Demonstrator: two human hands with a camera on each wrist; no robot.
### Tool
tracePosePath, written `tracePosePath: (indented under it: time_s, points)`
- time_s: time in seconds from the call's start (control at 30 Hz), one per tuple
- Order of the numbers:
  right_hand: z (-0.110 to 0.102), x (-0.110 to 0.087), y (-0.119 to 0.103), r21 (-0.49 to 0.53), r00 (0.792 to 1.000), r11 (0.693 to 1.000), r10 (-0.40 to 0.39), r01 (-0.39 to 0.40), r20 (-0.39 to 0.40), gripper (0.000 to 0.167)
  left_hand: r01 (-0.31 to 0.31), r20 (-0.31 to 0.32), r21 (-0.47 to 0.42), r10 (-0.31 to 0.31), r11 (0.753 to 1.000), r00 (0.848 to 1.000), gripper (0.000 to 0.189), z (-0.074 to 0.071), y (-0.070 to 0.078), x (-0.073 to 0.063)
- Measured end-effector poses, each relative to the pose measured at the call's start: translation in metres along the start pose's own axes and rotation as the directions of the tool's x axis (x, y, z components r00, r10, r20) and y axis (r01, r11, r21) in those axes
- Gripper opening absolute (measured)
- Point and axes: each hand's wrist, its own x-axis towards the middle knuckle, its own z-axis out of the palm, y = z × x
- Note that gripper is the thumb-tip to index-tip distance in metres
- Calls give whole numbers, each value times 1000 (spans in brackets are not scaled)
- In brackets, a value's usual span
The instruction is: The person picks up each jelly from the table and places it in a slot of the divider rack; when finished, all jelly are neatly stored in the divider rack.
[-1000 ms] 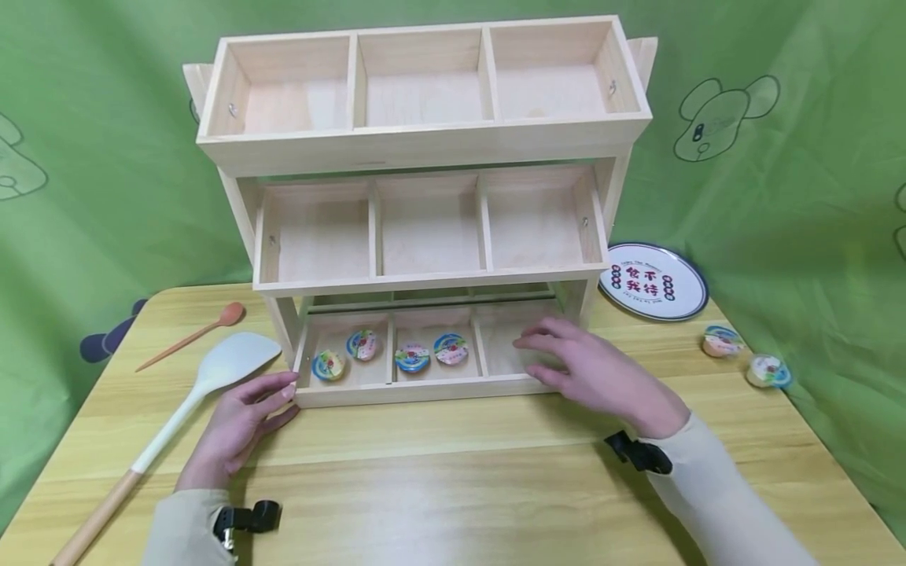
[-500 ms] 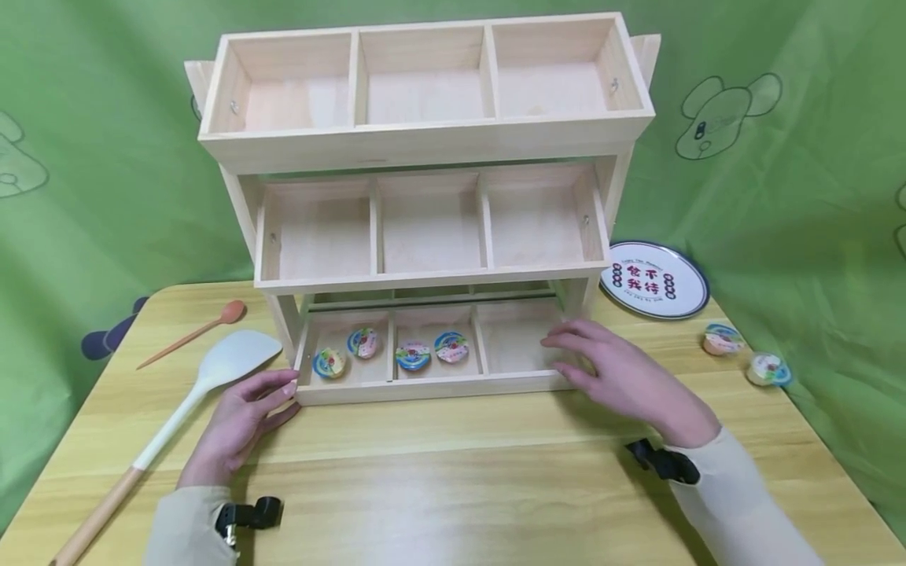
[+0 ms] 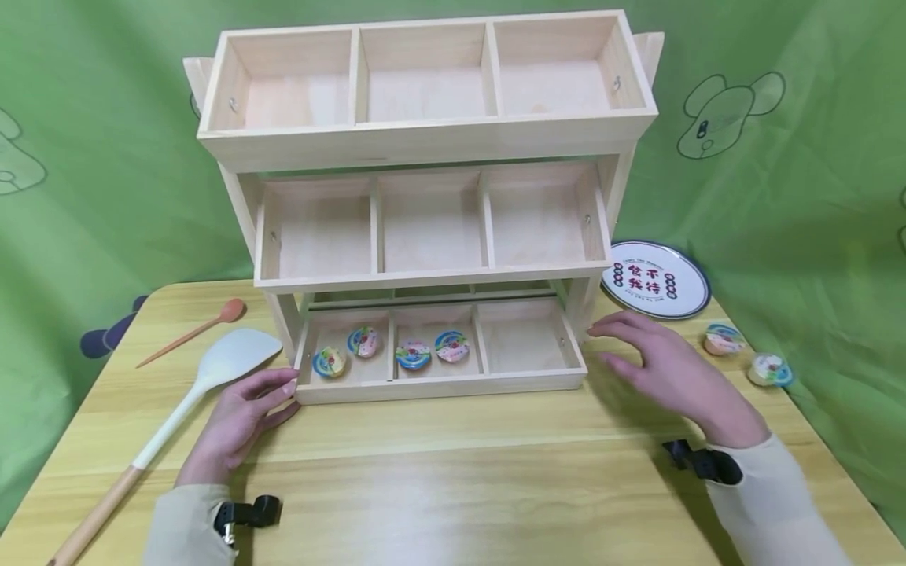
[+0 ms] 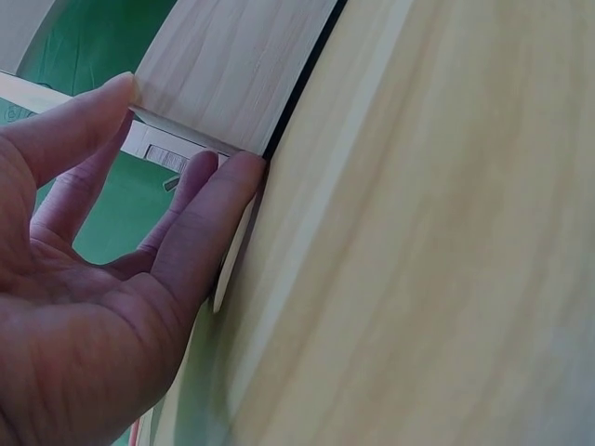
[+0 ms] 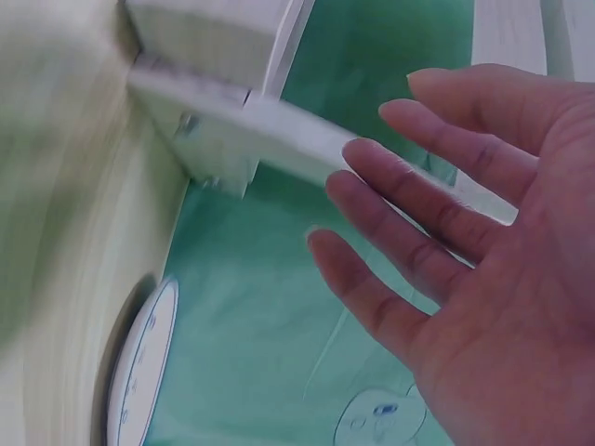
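From the left, we are finding a small spoon [image 3: 231,310] lying near the table's left edge, and a white spatula [image 3: 237,358] lying between it and the left hand [image 3: 241,413]. That hand is pinching the left front corner of the bottom tray [image 3: 439,389], which is sitting low in the wooden rack [image 3: 428,140]. The left wrist view is confirming the hold: the thumb is touching the upper corner and a finger the lower. It is also showing a dark line under the tray front and a barcode-like label [image 4: 165,156], details we are not making out from the head view.

Two jelly cups [image 3: 363,342] are resting in the tray's left compartment, and two more in the middle one. The right hand [image 3: 672,369] is hanging just beyond the tray's right end with fingers spread, gripping nothing. The right wrist view is showing its palm and the rack's outer side with a metal fitting [image 5: 188,123], both hidden from the head camera. A plate [image 3: 654,279] is lying behind that hand, and two cups [image 3: 723,339] are sitting at the table's right edge, beside the green curtain [image 3: 800,196]. For movement, we are noting a broad stretch of table [image 3: 439,487] running between the forearms, before the tray.
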Motion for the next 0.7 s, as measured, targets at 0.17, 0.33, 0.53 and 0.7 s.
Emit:
tracePosePath:
  time_s: [0.17, 0.33, 0.53, 0.7]
  points:
    - [-8, -7, 17, 3, 996, 996, 84, -84, 1, 35, 0, -1, -9, 0, 1000, 1000, 30, 0, -1, 1]
    - [-13, -17, 42, 11, 992, 992, 124, -124, -23, 34, 0, -6, -19, -1, 1000, 1000, 26, 0, -2, 1]
    - [-20, -29, 72, -9, 983, 983, 181, -182, -30, 34, -4, 5, -19, 4, 1000, 1000, 26, 0, -2, 1]
    - [-27, -33, 87, -18, 974, 973, 228, -229, -9, 39, -10, 6, -15, 10, 1000, 1000, 26, 0, -2, 1]
